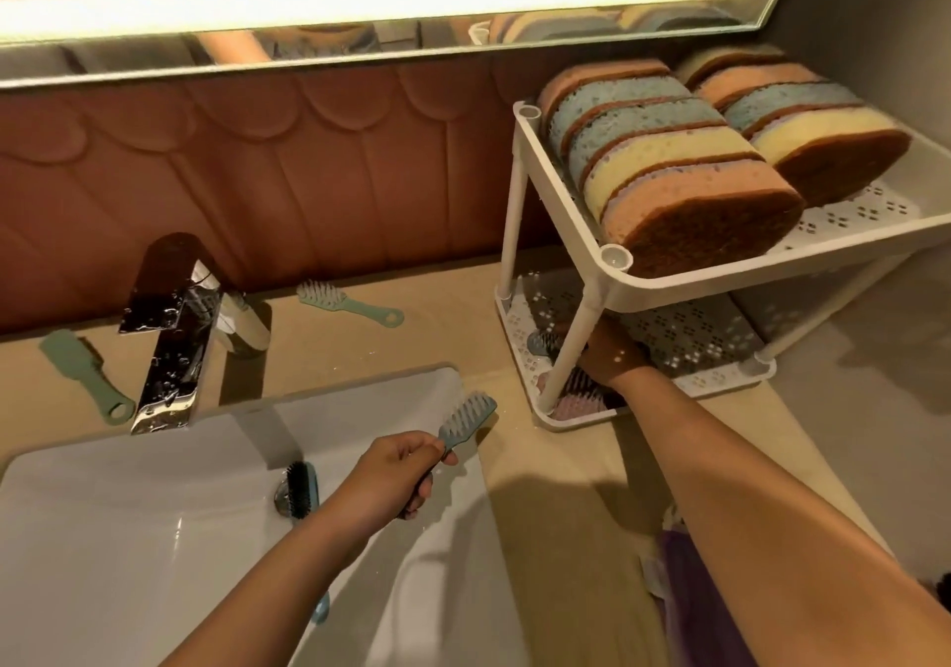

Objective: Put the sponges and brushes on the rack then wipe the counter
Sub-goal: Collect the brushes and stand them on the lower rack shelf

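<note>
While left fingers [437, 447] pinch a brush [465, 422], right-hand [610, 357] grip is unclear; it could knock the rack [581, 326].

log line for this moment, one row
left hand: holds blue brush | right hand: in rack lower shelf | sponges: top shelf | green brushes: on counter

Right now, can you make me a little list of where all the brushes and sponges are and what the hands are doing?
left hand: holding a blue-grey brush over the sink edge
right hand: reaching into the rack's lower shelf, by a pink brush
sponges: two rows on the rack's top shelf
green brushes on counter: one behind the faucet, one left of it
in sink: dark-bristled brush near the drain
</note>
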The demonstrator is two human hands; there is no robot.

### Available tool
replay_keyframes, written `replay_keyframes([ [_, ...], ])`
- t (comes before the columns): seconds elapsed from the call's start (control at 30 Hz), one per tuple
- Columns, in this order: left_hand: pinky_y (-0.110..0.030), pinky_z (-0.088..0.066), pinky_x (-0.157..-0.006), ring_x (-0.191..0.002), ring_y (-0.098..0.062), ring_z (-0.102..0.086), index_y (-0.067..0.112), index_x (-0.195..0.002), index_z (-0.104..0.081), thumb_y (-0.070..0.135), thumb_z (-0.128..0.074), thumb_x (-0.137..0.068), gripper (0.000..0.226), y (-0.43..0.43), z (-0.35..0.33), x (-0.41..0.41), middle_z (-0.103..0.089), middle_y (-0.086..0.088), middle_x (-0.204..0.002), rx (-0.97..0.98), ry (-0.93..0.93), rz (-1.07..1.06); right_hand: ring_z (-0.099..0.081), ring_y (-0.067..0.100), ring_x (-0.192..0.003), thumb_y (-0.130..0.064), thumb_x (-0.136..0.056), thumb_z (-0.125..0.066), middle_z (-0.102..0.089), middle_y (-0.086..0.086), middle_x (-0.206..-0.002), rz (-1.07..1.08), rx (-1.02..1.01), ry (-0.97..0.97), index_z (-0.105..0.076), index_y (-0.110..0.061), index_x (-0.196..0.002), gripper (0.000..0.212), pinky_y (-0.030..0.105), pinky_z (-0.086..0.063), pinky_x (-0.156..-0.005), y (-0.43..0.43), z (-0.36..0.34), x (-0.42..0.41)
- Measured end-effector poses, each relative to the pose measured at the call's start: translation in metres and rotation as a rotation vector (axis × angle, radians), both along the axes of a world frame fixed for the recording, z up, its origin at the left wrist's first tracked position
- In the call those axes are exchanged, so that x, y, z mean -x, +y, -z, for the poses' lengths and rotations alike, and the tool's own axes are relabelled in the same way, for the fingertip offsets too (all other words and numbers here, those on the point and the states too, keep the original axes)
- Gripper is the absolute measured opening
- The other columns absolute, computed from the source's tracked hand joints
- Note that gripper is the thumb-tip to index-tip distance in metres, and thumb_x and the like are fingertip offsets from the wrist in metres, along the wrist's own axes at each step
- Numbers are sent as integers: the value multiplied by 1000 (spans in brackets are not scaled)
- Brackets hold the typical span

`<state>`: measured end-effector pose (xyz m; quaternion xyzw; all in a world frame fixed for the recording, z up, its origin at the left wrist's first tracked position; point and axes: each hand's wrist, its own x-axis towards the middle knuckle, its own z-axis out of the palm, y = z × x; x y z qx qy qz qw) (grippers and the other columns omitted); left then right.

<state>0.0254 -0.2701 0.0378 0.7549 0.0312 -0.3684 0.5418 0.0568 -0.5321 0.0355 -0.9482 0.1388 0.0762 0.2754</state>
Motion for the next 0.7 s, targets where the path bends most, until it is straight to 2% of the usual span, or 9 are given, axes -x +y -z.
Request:
replay_keyframes([
  [0.1, -19, -31, -42, -37, -10, -35, 7, -86, -66, 17, -43, -98, 28, 2, 1, -1, -44, 2, -43, -3, 8, -8, -48, 35, -120, -12, -95, -52, -54, 21, -127, 43, -57, -39, -36, -39, -72, 38, 35, -37, -98, 2, -2, -1],
  [0.17, -19, -31, -41, -37, -10, -35, 6, -87, -66, 17, -43, -97, 27, 3, 0, -2, -44, 3, -43, -8, 7, -20, -47, 34, -120, -13, -94, -52, -53, 21, -129, 40, -49, -27, -30, -39, -70, 42, 35, -37, -97, 2, -3, 1],
  [0.2, -18, -32, -40, -37, -10, -35, 6, -86, -66, 17, -43, -97, 28, 4, 0, -2, -44, 3, -43, -8, 7, -25, -46, 34, -122, -13, -94, -52, -52, 20, -131, 37, -38, -21, -36, -41, -75, 37, 34, -36, -97, 1, -3, 2],
  [0.23, -18, -32, -40, -37, -10, -35, 6, -86, -66, 16, -43, -97, 28, 4, -1, -2, -44, 3, -43, -7, 8, -30, -44, 33, -125, -13, -94, -52, -50, 19, -134, 38, -25, -4, -48, -39, -91, 27, 33, -35, -98, 0, -1, 3],
  [0.27, -18, -32, -40, -37, -10, -35, 6, -86, -66, 16, -43, -97, 28, 4, -1, -2, -44, 3, -43, -4, 11, -34, -41, 32, -128, -12, -94, -52, -47, 18, -137, 32, -11, 1, -55, -27, -112, 23, 31, -33, -99, -1, 0, 5],
  [0.3, -18, -32, -40, -37, -10, -35, 6, -86, -66, 15, -42, -97, 28, 4, -1, -1, -43, 3, -42, 1, 15, -40, -39, 31, -130, -12, -94, -52, -45, 17, -140, 19, 2, 7, -53, -12, -125, 31, 29, -30, -99, -3, 2, 6],
  [0.33, -18, -32, -41, -36, -10, -35, 5, -87, -66, 15, -42, -97, 28, 4, -2, 0, -43, 3, -43, 6, 18, -44, -37, 30, -132, -12, -94, -51, -44, 16, -141, 13, 18, 14, -50, -4, -130, 37, 27, -28, -100, -4, 2, 8],
  [0.57, -18, -32, -39, -35, -10, -33, 5, -85, -66, 14, -42, -97, 28, 1, -5, 5, -43, 1, -43, 19, 35, -59, -45, 30, -125, -13, -95, -50, -52, 16, -134, 13, 20, 44, -58, -3, -122, 30, 27, -33, -97, -5, 5, 11],
  [0.7, -19, -31, -42, -36, -10, -33, 5, -86, -66, 13, -43, -97, 28, 2, -11, 8, -43, 0, -44, 22, 25, -59, -46, 30, -125, -17, -95, -50, -51, 12, -136, 22, 39, 56, -60, -11, -123, 30, 30, -36, -98, -9, 14, 10],
])
